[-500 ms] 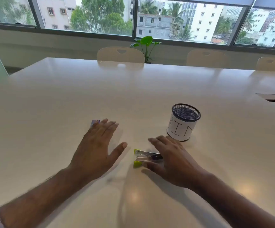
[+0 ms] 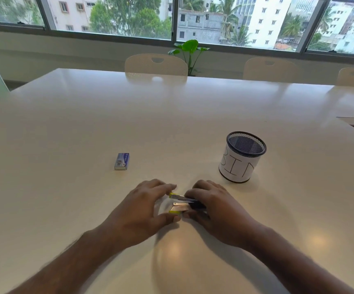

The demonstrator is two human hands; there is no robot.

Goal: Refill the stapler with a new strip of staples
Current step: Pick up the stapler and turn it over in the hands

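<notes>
The left hand (image 2: pixel 142 211) closes on the yellow-green nose of the stapler (image 2: pixel 183 203): its fingers curl over the far tip and its thumb sits against the near one. The right hand (image 2: pixel 216 209) wraps the dark rear half, fingers bent over the top (whether they press hard I cannot tell). The stapler lies on the white table (image 2: pixel 87 124) near the person, between the two hands. Its arms look parted, with bare metal showing between the yellow-green tips.

The likely trouble from here is a slip: the table is glossy and the stapler small, so a pull on the front could slide it or let it spring shut on a fingertip. Its long axis runs left to right, nose to the left.

The staple box (image 2: pixel 122 161) lies apart, far and left, and a mesh cup labelled BIN (image 2: pixel 242 158) stands far and right.
</notes>
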